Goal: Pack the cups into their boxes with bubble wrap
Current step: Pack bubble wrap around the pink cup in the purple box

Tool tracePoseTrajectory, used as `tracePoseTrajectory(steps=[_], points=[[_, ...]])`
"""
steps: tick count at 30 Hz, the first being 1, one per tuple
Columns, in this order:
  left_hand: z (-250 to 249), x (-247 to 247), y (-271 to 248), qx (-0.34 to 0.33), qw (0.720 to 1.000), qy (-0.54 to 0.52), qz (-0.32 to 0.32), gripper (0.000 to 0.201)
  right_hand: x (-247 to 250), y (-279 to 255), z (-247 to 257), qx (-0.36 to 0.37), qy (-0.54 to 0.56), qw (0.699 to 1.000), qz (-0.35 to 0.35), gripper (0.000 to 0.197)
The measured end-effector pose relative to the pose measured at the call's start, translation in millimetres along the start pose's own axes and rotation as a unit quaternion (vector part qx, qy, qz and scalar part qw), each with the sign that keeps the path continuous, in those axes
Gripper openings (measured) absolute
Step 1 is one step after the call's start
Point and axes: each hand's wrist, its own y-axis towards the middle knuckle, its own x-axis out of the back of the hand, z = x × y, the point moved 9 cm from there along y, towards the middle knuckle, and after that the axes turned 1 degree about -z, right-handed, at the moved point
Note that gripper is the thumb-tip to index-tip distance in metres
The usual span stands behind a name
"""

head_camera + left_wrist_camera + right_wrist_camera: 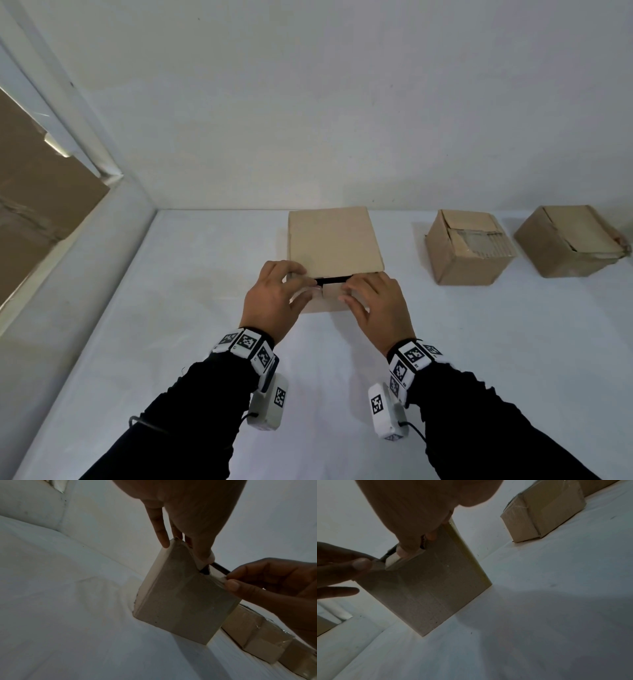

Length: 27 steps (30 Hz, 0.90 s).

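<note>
A plain cardboard box (334, 240) stands on the white table, its lid lying almost flat with a dark slit (334, 280) left along the front edge. My left hand (274, 294) grips the box's front left corner, fingers on the lid and thumb at the slit. My right hand (373, 298) pinches the front flap at the slit's right end. The left wrist view shows the box (181, 601) from below with the right hand (274, 580) pinching the flap. The right wrist view shows the same box (428, 588). No cup or bubble wrap is visible.
Two more taped cardboard boxes (469, 246) (572, 240) sit at the back right against the white wall. A brown cardboard sheet (34, 212) leans beyond the table's left edge. White cloth (171, 342) covers the table.
</note>
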Motion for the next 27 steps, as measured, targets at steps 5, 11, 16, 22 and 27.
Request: tracePoseTrajectory(steps=[5, 11, 16, 22, 27], points=[[-3.6, -0.7, 1.9, 0.008, 1.000, -0.007, -0.010, 0.011, 5.9, 3.3, 2.6, -0.007, -0.004, 0.999, -0.031, 0.012], [-2.8, -4.9, 6.6, 0.016, 1.000, 0.008, -0.002, 0.013, 3.6, 6.2, 2.4, 0.013, -0.040, 0.999, -0.026, 0.021], [-1.4, -7.8, 6.0, 0.013, 1.000, 0.005, 0.007, 0.015, 2.7, 8.8, 4.2, 0.061, -0.043, 0.997, 0.015, 0.022], [-1.1, -8.5, 7.3, 0.013, 1.000, 0.006, 0.009, 0.014, 6.1, 13.4, 6.5, 0.075, -0.094, 0.993, 0.012, 0.018], [-0.1, -8.1, 9.3, 0.017, 1.000, 0.005, 0.001, 0.020, 11.4, 21.1, -1.4, 0.029, -0.093, 0.995, 0.004, 0.020]])
